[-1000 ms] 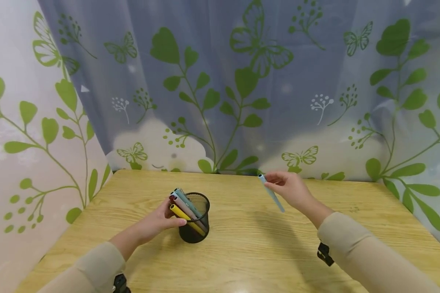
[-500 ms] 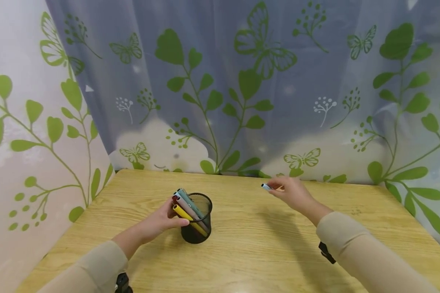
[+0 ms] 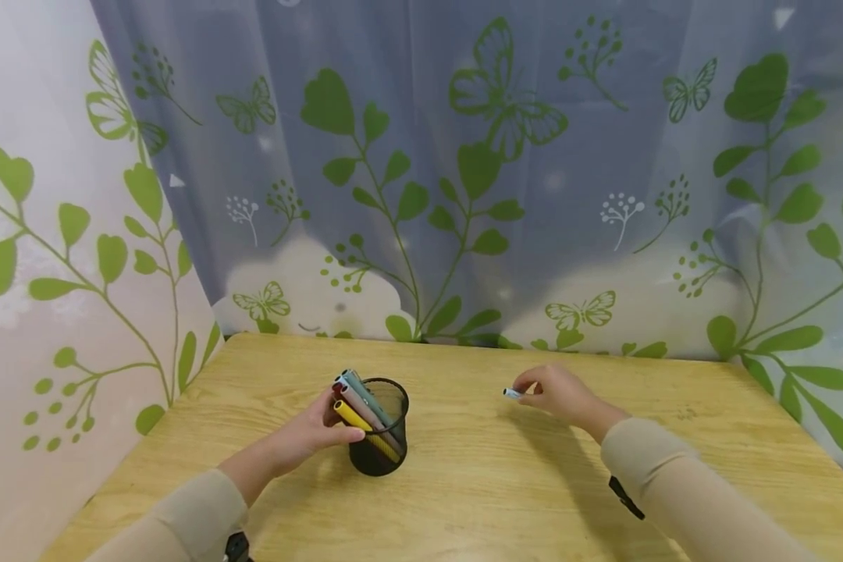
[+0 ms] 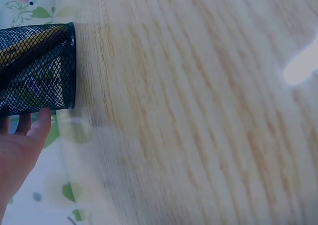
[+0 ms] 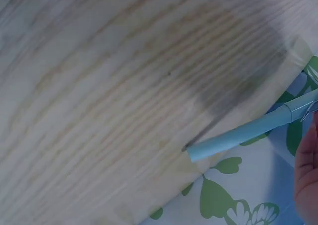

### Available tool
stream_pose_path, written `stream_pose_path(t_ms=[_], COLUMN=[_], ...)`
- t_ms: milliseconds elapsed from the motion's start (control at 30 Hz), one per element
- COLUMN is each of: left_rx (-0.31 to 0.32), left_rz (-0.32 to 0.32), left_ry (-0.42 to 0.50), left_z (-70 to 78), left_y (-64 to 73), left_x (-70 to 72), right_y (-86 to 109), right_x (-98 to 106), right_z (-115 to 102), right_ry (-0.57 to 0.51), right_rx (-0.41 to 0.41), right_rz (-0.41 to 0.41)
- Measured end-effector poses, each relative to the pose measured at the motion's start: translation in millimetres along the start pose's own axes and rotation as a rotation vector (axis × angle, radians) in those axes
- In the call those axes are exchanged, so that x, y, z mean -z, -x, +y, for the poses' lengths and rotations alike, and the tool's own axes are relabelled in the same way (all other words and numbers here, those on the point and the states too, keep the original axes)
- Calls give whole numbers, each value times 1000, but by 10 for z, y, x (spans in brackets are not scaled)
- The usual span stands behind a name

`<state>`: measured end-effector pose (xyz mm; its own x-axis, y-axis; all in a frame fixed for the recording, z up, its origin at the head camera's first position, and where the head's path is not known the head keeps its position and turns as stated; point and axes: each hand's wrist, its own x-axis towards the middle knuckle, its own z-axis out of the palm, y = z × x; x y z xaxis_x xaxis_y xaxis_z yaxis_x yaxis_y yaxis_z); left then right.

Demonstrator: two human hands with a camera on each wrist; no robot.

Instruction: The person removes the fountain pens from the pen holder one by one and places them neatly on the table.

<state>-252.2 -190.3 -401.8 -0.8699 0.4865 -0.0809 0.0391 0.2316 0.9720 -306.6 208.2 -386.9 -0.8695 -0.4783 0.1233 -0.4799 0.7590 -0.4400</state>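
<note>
A black mesh pen holder point(image 3: 378, 462) stands on the wooden table, left of the middle. Several markers lean in it, among them a yellow one point(image 3: 349, 413) and a teal one point(image 3: 365, 394). My left hand point(image 3: 307, 434) grips its left side, thumb at the rim, the other fingers partly hidden behind it. To the right, my right hand point(image 3: 560, 395) pinches a light blue marker point(image 5: 233, 135) near its clip. The right wrist view shows the marker slanting down, its lower end meeting its shadow on the wood. From the head camera only its upper end point(image 3: 511, 393) shows.
The wooden table point(image 3: 457, 484) ends at the back against a blue-grey curtain point(image 3: 421, 195) printed with green leaves and butterflies. A pale leaf-printed sheet point(image 3: 49, 328) closes off the left side.
My right hand has come down towards the table with the light blue marker, which has turned so that less of it shows. My left hand keeps its grip on the pen holder.
</note>
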Motion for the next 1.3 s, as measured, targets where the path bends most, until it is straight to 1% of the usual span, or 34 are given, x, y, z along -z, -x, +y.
stream_pose_path(t_ms=[100,233,500,600,733,833,900,1033,1167,1300], left_rx=[6,11,24,31,46,59,59,38,22,21], left_rz=[2,5,6,5,7,15,14,8,4,-4], left_ry=[7,11,7,5,13,19,17,5,6,18], left_z=[-11,-14,2,7,15,25,30,27,20,18], left_y=[3,6,13,14,11,13,14,12,9,8], left_x=[-17,-36,-47,-42,-37,-38,-34,-21,-12,-10], right_y=[6,19,35,33,33,44,49,29,-32,-95], right_x=[-61,-131,-200,-210,-210,-184,-161,-125,-122,-135], right_z=[46,93,150,166,178,167,154,122,69,-51], right_ry=[-59,-89,-62,-46,-27,-47,-99,-261,-380,-494], right_rx=[-29,-41,-66,-59,-51,-66,-96,-151,-150,-136], right_rz=[-23,-48,-79,-82,-77,-62,-49,-30,-11,7])
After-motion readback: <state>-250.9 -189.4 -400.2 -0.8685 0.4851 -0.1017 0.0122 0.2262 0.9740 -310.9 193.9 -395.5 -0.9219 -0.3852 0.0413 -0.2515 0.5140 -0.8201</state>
